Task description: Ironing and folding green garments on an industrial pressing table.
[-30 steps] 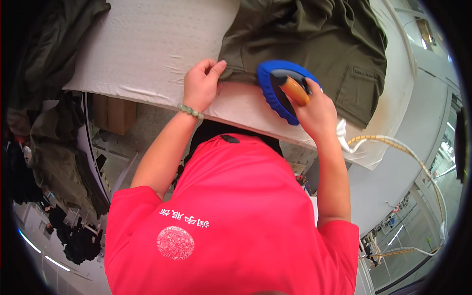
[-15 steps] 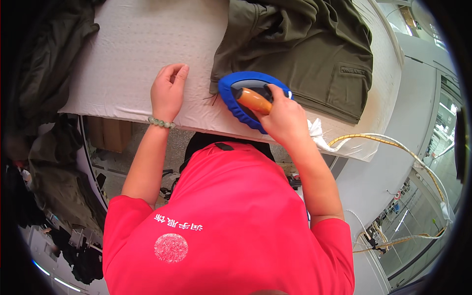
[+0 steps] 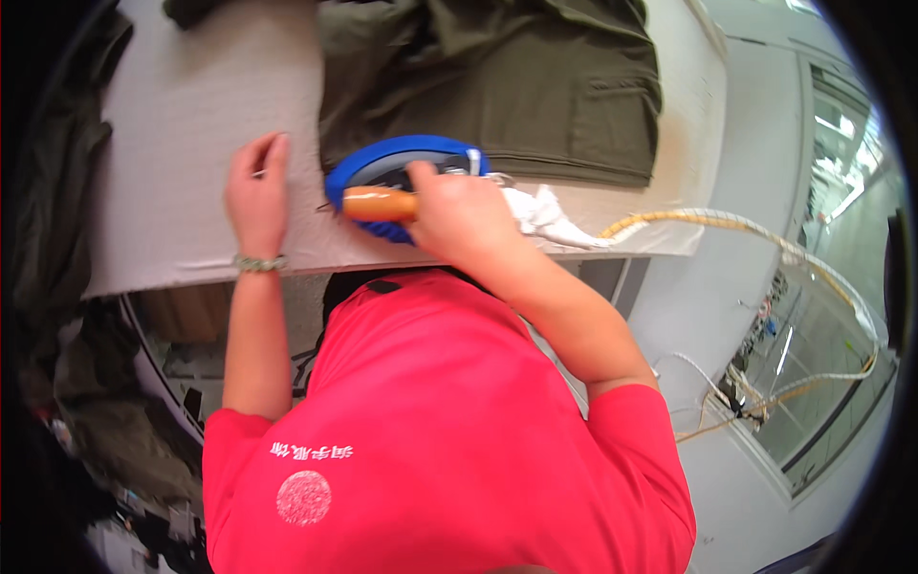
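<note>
My right hand (image 3: pixel 464 215) is closed around the orange handle (image 3: pixel 380 203) of an iron. Blue fabric (image 3: pixel 394 146) wraps the iron's base, which rests at the near edge of a dark olive garment (image 3: pixel 516 120). That garment lies on the pale cloth-covered table and has a pocket-like stitched patch on its right part. To the left of the iron, my left hand (image 3: pixel 256 201) hovers at or just over the table cloth, fingers loosely curved, with nothing visible in it. A beaded bracelet circles the left wrist. Motion slightly blurs both hands.
White cloth (image 3: pixel 550 215) wraps the hose behind the iron. A yellow and white hose (image 3: pixel 746 220) runs off to the right. More dark olive clothing (image 3: pixel 57 191) hangs over the table's left side. The pale table (image 3: pixel 191 115) ends just in front of my body.
The iron, with my right hand on it, has moved left along the garment's near edge and turned, its handle now pointing left. The whole view has also shifted, with garment and table lying farther left.
</note>
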